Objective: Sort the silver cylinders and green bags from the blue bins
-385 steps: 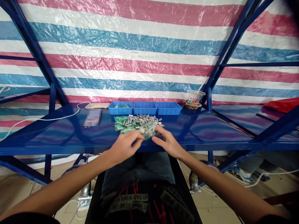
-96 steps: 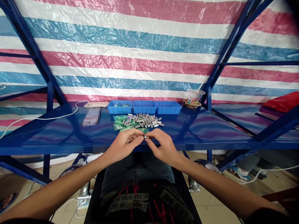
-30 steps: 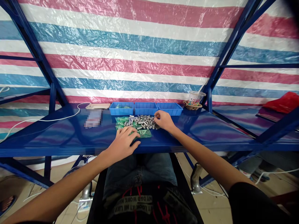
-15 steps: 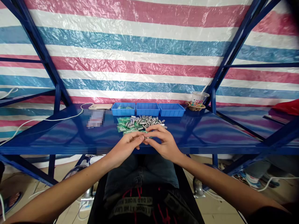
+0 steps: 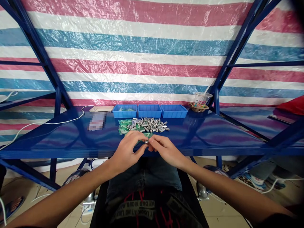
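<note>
The tarpaulin behind the bench runs in broad horizontal stripes of pink-red, white and blue-teal; the shelf and its frame are deep glossy blue, the shelf top mirroring those stripes in purple and pale bands; the three trays at the back are a brighter, flat blue. The small metal sleeves are silver-grey; the little bags under them are translucent green; the cable is white; the bag at far right is red; the trousers are dark grey-blue, the shirt black with red and pale lettering.
</note>
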Tool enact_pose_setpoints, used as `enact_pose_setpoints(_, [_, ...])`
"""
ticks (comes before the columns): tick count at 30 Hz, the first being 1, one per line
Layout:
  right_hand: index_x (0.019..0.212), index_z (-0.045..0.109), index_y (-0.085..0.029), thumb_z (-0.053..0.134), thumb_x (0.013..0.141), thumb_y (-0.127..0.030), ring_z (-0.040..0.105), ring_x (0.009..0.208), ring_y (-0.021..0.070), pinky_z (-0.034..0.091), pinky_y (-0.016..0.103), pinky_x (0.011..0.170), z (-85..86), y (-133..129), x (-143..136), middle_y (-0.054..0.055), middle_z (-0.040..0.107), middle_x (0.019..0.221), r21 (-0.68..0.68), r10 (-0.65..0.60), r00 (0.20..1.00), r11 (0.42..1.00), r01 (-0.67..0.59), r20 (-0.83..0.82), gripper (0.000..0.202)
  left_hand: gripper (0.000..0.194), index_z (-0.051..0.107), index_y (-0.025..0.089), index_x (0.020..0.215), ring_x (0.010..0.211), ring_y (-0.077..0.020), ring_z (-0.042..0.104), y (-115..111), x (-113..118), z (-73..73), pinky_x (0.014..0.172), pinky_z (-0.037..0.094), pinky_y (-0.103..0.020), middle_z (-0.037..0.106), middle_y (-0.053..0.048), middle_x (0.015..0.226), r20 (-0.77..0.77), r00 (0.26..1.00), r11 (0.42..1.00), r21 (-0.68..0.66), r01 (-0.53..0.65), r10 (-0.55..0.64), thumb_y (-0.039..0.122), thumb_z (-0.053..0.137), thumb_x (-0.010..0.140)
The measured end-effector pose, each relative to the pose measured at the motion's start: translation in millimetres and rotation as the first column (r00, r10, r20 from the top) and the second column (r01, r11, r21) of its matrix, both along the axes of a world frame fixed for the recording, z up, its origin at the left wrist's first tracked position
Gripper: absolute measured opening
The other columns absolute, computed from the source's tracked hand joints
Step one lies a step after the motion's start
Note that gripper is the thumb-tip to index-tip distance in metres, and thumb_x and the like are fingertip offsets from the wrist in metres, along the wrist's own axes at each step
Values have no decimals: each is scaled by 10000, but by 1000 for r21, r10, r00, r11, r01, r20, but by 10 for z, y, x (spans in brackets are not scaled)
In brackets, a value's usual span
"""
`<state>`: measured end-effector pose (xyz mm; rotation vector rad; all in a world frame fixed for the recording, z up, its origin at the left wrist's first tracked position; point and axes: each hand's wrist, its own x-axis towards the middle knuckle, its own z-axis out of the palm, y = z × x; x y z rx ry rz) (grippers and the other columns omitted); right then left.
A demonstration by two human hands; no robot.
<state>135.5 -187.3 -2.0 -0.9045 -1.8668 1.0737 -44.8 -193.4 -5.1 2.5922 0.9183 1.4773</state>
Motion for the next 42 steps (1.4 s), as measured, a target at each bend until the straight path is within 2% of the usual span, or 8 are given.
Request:
enact_pose_setpoints(7, [759,574,-189,500,884,-284,487,605,109,376,230,554,7,-42,10,-14,555,682,259,-83,995,964,66,54,174,283,526,204,1118,917,-190,584,-21,4,27,790,468,-315,643,-53,951,28,1000,954,-300,-5,14,236,549,838])
enact_pose_setpoints(12, [814,605,-194,529,858,-209,550,687,141,421,263,630,-14,-19,39,22,607,730,584,-212,975,801,129,74,89,297,610,155,826,740,-146,598,-18,2,118,680,461,-261,630,-31,767,240,968,650,-725,226,-69,395,453,903])
enact_pose_setpoints(16, [861,613,-191,530,857,-183,563,730,154,438,281,673,-66,-7,52,39,627,763,689,-197,975,721,75,100,83,277,627,152,815,679,-116,583,-22,14,122,677,457,-247,626,-12,740,309,949,536,-791,294,-66,400,517,874])
enact_pose_setpoints(19, [902,618,-191,536,855,-193,567,765,164,443,294,703,-83,-9,60,47,638,798,684,-199,973,727,69,114,94,255,630,150,844,690,-124,591,-9,12,95,669,463,-249,637,-19,746,293,954,569,-774,279,-69,387,537,856])
enact_pose_setpoints(24, [887,597,-192,481,899,-298,569,727,144,443,266,655,-27,-6,61,30,632,812,370,-126,983,927,68,134,157,126,609,180,893,664,-127,577,11,-14,61,607,441,-236,640,-9,739,46,998,904,-426,-10,33,277,559,829])
enact_pose_setpoints(27, [783,574,-186,405,934,-327,551,683,131,425,249,619,-5,-7,40,9,602,734,236,-58,989,972,25,133,267,96,597,186,906,728,-133,590,2,-21,34,663,455,-244,644,-21,796,-39,999,972,-233,-30,21,214,544,831])
enact_pose_setpoints(33, [812,558,-191,476,893,-268,527,652,120,416,235,594,-28,-28,6,3,592,736,311,-91,992,949,58,91,139,135,572,184,962,657,-123,572,-27,-9,8,585,430,-229,633,-9,750,-9,1000,944,-330,-11,9,247,528,850])
enact_pose_setpoints(42, [901,577,-209,504,873,-211,556,730,149,446,273,666,-86,-15,30,35,614,807,560,-140,981,827,42,133,78,251,607,148,863,665,-141,609,-11,27,44,586,472,-234,632,-28,706,214,977,700,-694,167,-21,388,536,854])
